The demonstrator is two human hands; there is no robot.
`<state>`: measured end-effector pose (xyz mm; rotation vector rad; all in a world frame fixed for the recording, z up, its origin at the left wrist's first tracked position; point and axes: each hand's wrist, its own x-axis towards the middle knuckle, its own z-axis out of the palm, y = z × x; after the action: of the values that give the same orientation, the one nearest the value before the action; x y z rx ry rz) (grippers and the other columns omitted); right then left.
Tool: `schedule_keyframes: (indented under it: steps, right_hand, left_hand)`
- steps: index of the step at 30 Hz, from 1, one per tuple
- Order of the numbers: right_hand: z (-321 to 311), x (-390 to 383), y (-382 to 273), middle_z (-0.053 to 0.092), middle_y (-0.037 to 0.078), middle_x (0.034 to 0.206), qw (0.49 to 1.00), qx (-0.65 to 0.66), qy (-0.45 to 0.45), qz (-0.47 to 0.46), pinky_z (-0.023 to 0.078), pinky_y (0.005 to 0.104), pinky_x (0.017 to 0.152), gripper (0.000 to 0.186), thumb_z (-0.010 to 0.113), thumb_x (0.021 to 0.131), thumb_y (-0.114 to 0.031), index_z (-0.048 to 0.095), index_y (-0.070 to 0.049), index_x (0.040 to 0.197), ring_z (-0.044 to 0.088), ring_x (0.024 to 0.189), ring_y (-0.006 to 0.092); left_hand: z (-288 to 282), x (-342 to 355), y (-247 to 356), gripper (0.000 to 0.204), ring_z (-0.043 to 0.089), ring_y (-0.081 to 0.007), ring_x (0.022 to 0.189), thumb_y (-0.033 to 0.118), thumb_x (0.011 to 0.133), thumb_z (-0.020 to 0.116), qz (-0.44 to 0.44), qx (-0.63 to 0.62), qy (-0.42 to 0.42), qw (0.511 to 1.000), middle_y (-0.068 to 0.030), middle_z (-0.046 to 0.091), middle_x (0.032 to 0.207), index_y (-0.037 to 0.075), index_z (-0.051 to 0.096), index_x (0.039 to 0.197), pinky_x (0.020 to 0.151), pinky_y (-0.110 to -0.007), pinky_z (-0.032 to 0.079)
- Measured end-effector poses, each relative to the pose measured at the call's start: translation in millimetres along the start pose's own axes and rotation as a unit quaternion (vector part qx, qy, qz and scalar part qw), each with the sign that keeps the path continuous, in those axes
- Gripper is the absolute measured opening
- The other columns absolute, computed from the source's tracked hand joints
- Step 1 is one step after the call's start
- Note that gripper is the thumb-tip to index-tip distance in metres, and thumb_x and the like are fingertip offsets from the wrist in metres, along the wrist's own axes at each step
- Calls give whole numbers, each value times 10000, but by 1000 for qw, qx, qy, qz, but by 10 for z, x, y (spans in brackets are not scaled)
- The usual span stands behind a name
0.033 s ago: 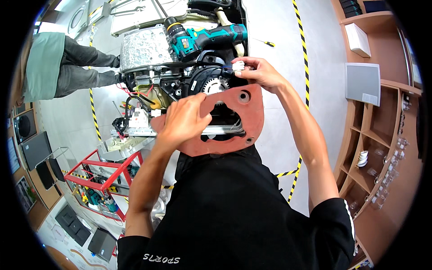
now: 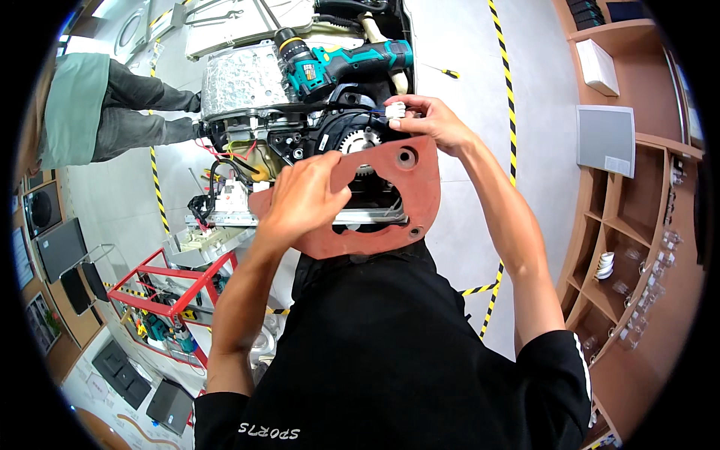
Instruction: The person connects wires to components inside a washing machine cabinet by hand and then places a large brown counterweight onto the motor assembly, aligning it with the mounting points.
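Observation:
My left hand (image 2: pixel 302 196) grips the left part of a flat reddish-brown plate (image 2: pixel 421 191), its fingers over the edge. The plate has a large irregular opening and round holes at its right corners. Between thumb and fingers of my right hand (image 2: pixel 435 124) is a white plug connector (image 2: pixel 395 111), with thin wires running left from it. Beyond the plate, a white toothed gear (image 2: pixel 361 141) sits in a black housing of an opened machine, partly seen through the plate's opening. A teal and black cordless drill (image 2: pixel 341 66) lies on top of the machine.
Foil-like silver sheeting (image 2: pixel 247 79) covers the machine's left side. A person (image 2: pixel 112 105) stands at the left. Below them is a red-framed tool cart (image 2: pixel 172 296). A yellow-handled screwdriver (image 2: pixel 450 73) lies on the floor. Wooden shelves (image 2: pixel 626 202) line the right.
The reddish-brown plate has tilted or risen very slightly in my left hand. My right hand stays on the plug connector.

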<state>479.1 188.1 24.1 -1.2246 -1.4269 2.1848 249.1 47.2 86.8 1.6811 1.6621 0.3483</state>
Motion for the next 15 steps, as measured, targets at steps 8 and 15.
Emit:
schedule_keyframes:
  steps: [8,15]
  right_hand:
    - [521,-353,7,656,46,1082,992,-20,-117,-32,502,298,878,492,763,790,-93,577,-58,1245,606,994,142]
    - [563,-420,321,614,44,1165,962,250,-95,46,528,310,912,384,654,907,-90,563,-70,1279,596,1034,130]
  left_hand:
    - [-333,333,-7,361,665,-358,855,183,767,646,-21,-23,65,997,-203,671,895,21,632,1089,758,-381,508]
    - [-302,590,27,423,674,-334,813,215,749,680,-64,6,-15,998,-181,685,871,35,629,1129,741,-396,512]
